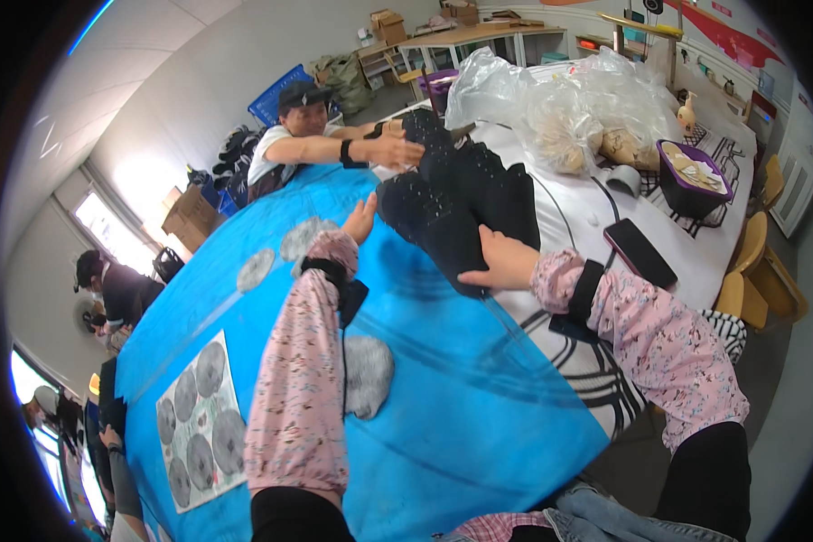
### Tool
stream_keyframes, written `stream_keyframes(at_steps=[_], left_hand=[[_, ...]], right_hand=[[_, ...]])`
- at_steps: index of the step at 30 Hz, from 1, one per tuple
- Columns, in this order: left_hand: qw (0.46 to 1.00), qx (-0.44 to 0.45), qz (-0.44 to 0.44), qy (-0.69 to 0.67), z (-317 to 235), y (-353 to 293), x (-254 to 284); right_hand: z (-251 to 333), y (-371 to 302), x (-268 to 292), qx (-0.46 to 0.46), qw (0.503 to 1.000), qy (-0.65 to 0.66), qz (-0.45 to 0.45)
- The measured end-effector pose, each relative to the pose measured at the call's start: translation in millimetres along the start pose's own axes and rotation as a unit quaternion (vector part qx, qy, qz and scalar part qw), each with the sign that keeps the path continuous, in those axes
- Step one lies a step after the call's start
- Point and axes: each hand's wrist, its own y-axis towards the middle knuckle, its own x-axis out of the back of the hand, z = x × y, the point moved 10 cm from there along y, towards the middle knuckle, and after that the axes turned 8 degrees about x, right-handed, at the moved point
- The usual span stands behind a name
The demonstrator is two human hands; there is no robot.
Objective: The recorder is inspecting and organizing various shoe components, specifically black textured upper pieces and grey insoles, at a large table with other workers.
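A black, soft-looking bundle with white specks [456,203] lies across the far part of the blue sheet and the white table cover; its exact kind is unclear. My right hand [506,262] grips its near right end, with the thumb along the lower edge. To the left of it, my left hand [359,219] is open, fingers stretched toward the bundle, holding nothing. Across the table, a co-worker's hand [396,150] touches the bundle's far end. Grey fuzzy round pieces [309,240] lie beyond my left forearm, and another grey piece [369,377] sits between my arms.
A white sheet with grey discs [200,420] lies at the left on the blue sheet [461,452]. At the right are a phone [640,253], a purple basket [691,185] and clear plastic bags [578,113]. Wooden chairs [759,271] stand beyond the right edge.
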Motion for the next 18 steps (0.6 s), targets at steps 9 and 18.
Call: stream_keyframes(at_steps=[9, 18], left_hand=[[0.982, 0.08, 0.036, -0.166, -18, 71, -108], [0.853, 0.041, 0.297, -0.427, -101, -48, -83]], right_hand=[[-154, -32, 51, -0.083, 0.995, 0.036, -0.041], [-153, 10, 38, -0.093, 0.989, 0.062, -0.094]])
